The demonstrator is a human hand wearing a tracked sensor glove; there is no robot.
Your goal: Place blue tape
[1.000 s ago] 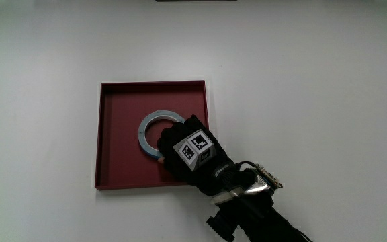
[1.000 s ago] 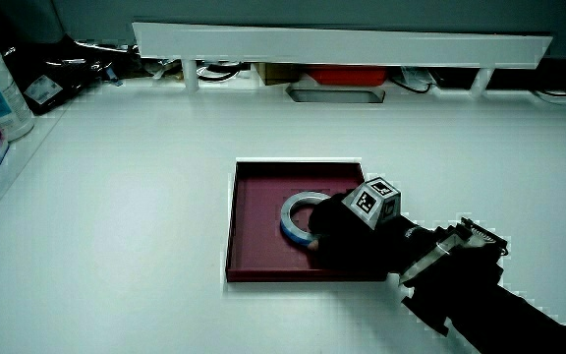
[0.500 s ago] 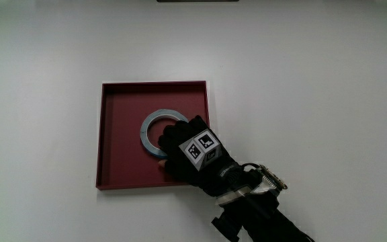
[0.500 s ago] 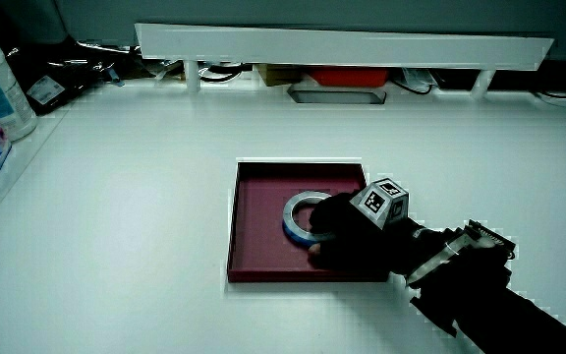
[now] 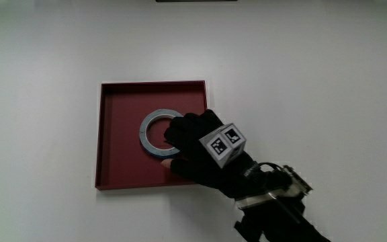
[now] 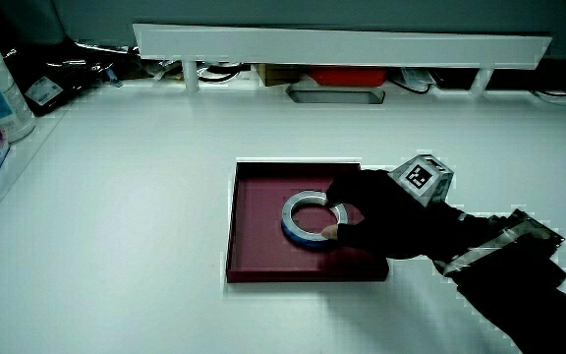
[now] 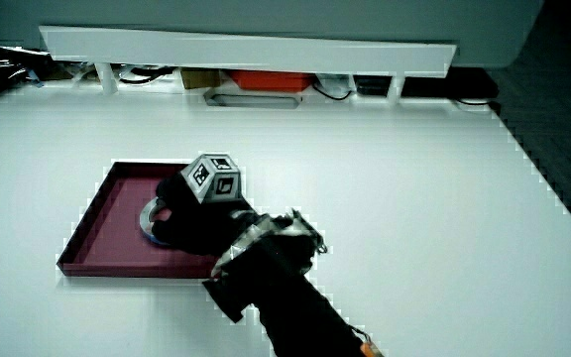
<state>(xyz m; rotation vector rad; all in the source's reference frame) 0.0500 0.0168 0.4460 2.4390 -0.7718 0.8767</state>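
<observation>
Lying flat inside the dark red tray (image 5: 113, 134), the blue tape (image 5: 152, 132) rests near its middle. The hand (image 5: 203, 151) sits over the tray's corner nearer the person, fingers (image 6: 347, 202) curled around the roll's rim; whether they grip it I cannot tell. In a side view the hand hides most of the roll (image 7: 151, 220). The white bench (image 5: 314, 81) carries the tray, with a low partition (image 6: 342, 44) nearby.
</observation>
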